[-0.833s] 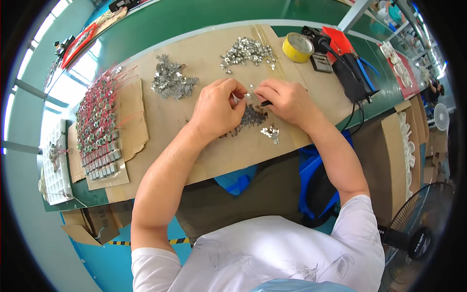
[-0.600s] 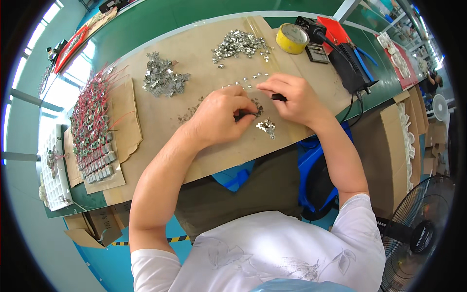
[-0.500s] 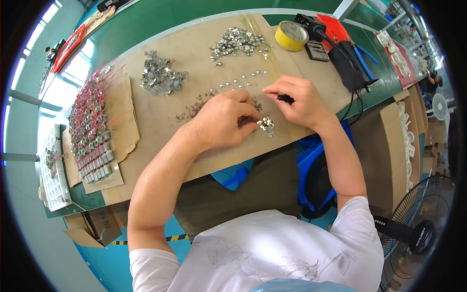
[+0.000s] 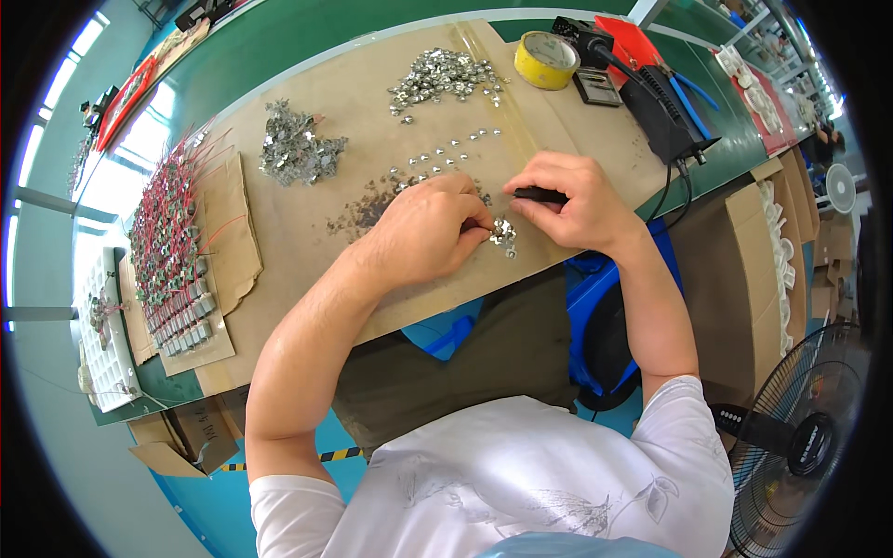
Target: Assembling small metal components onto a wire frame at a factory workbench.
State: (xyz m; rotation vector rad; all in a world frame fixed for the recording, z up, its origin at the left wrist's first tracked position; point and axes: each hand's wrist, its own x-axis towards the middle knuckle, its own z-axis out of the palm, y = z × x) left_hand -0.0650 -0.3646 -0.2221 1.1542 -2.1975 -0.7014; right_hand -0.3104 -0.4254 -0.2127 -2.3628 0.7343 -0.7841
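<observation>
My left hand [image 4: 423, 228] is closed in a pinch over the near part of the board, its fingertips at the edge of a small cluster of shiny metal pieces [image 4: 503, 237]. What it pinches is too small to make out. Just to the right, my right hand [image 4: 581, 205] grips a slim black tool [image 4: 541, 194] between thumb and fingers; its tip does not show clearly. Beyond my hands runs a loose row of small silver parts [image 4: 452, 144]. Dark small bits [image 4: 358, 214] lie scattered beside my left wrist, partly covered by it.
Farther off are a heap of silver parts [image 4: 445, 74] and a pile of flat metal pieces [image 4: 296, 144]. Red-wired components [image 4: 172, 232] stand at the left. Yellow tape [image 4: 546, 61], a black corded device [image 4: 662, 116] and blue-handled pliers [image 4: 690, 102] sit at the right. A fan [image 4: 805, 446] stands lower right.
The black tool in my right hand has turned and now shows more of its length, lying nearly level. My left hand stays pinched by the metal cluster. The whole view has shifted slightly.
</observation>
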